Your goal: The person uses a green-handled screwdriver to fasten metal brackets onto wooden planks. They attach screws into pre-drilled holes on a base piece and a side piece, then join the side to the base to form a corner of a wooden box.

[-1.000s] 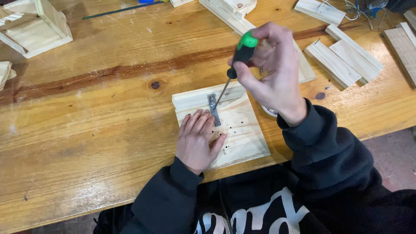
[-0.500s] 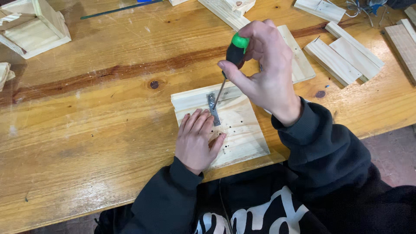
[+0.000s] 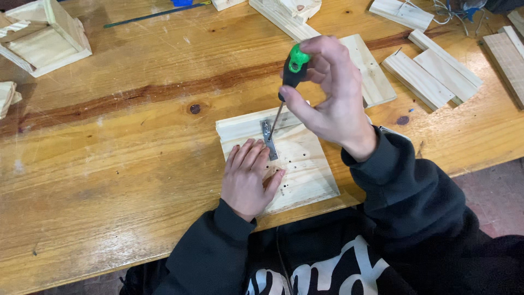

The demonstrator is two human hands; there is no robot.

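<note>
A square pale wooden board lies on the wooden table, with a small metal bracket lying across the seam near its top edge. My left hand rests flat on the board, fingers spread, just below the bracket. My right hand grips a screwdriver with a green and black handle. Its shaft slants down, and the tip meets the bracket's upper end.
Several loose wooden slats lie at the back right. A wooden box frame sits at the back left, and more wood pieces lie at the top centre. A thin dark stick lies near the far edge.
My right hand has turned on the screwdriver handle, shifting its grip, while the tip stays on the bracket. My left hand has stayed flat on the board.
</note>
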